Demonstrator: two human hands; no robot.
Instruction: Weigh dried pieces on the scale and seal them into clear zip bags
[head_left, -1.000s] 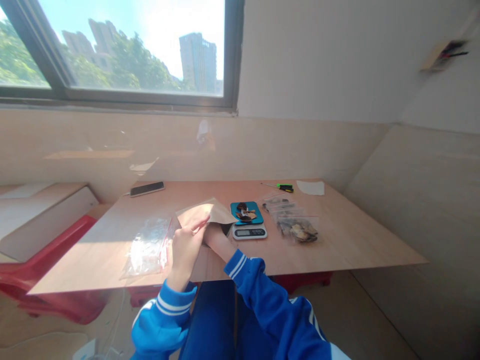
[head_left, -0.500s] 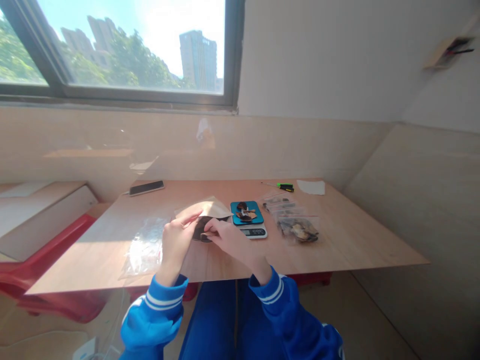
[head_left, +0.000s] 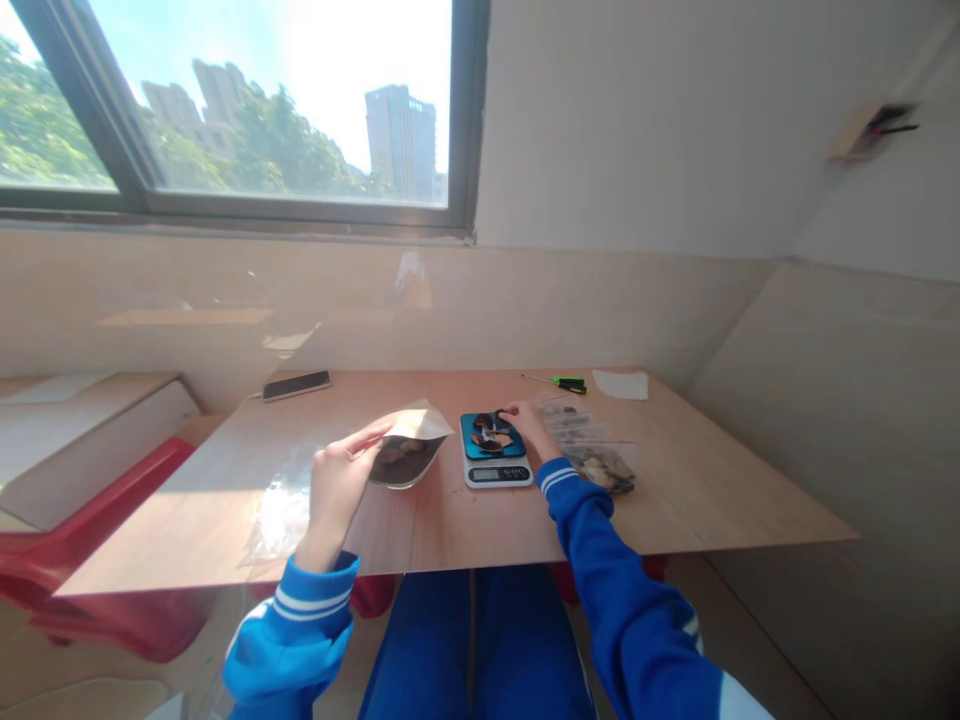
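My left hand (head_left: 343,478) grips the upper left edge of a paper bag (head_left: 426,422), whose mouth gapes toward me with brownish pieces inside. To its right stands a digital scale (head_left: 480,478) with a blue top, bearing several dark and pale dried slices (head_left: 491,440). My right hand (head_left: 525,420) is at the scale's upper right corner, its fingertips pinched on a dark slice at the edge of the pile.
Zip bags of dried pieces (head_left: 606,468) lie right of the scale. Clear plastic bags (head_left: 283,510) lie at left. Farther back are a phone (head_left: 296,385), a green-and-black screwdriver (head_left: 568,383) and white paper (head_left: 621,385).
My right hand has moved from the paper bag's mouth to the slices on the scale. My left hand still holds the bag, which now shows its opening. The view has tilted slightly upward.
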